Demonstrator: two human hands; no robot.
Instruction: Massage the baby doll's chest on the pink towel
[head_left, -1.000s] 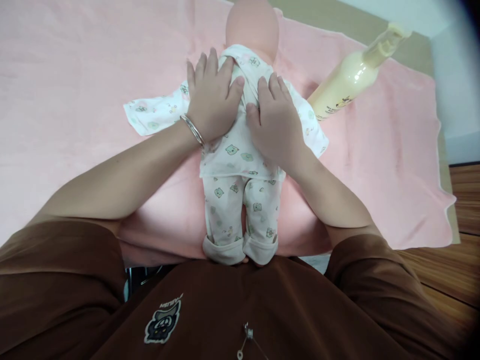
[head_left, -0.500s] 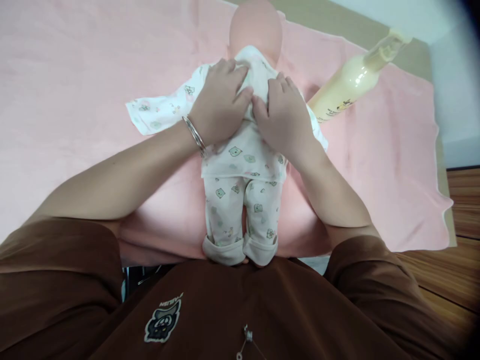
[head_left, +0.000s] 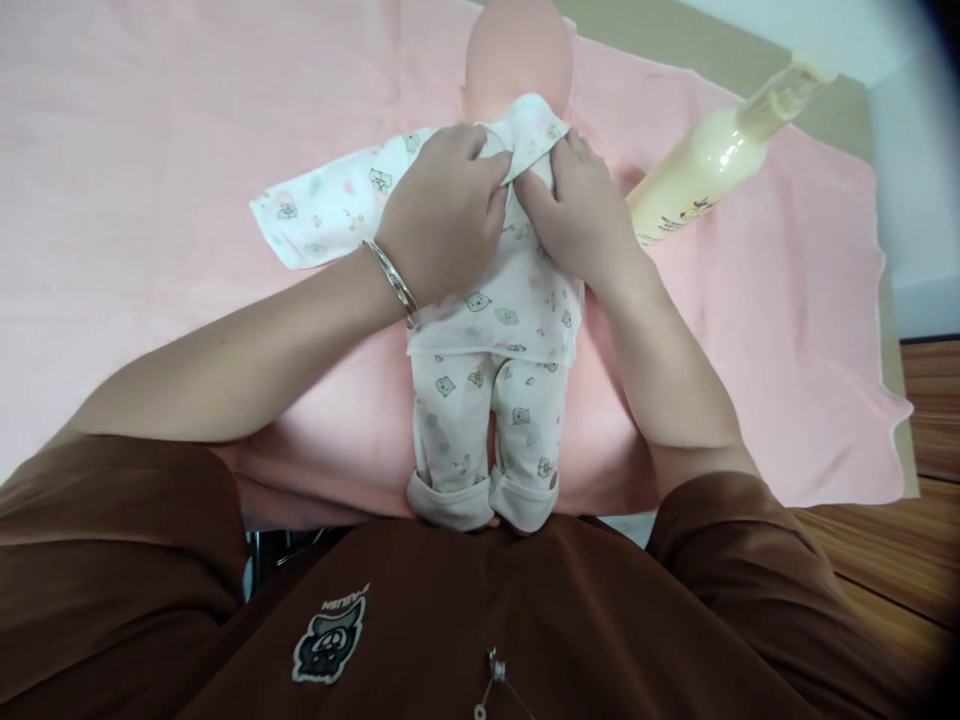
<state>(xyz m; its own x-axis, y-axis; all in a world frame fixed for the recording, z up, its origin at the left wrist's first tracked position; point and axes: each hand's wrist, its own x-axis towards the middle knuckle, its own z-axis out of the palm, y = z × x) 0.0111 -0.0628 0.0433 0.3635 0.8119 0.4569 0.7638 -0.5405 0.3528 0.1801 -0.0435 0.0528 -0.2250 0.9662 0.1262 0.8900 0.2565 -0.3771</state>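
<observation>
- Left hand (head_left: pixel 444 218) pinched on the top (head_left: pixel 517 275) near its neck
- Right hand (head_left: pixel 586 215) pinched on it too
- Doll (head_left: pixel 517 60) on blanket (head_left: pixel 780 320)
- Bottle (head_left: pixel 709 165) near right hand

Doll (head_left: pixel 491 330) on blanket (head_left: pixel 787 330), bottle (head_left: pixel 712 158) nr it, R side.

Was lit softly; glinted white on pale-yellow bottle (head_left: pixel 705 165) and silver bracelet (head_left: pixel 391 279); shadowed pink blanket (head_left: pixel 780 290) beside bottle; blackened at right-hand corners.
</observation>
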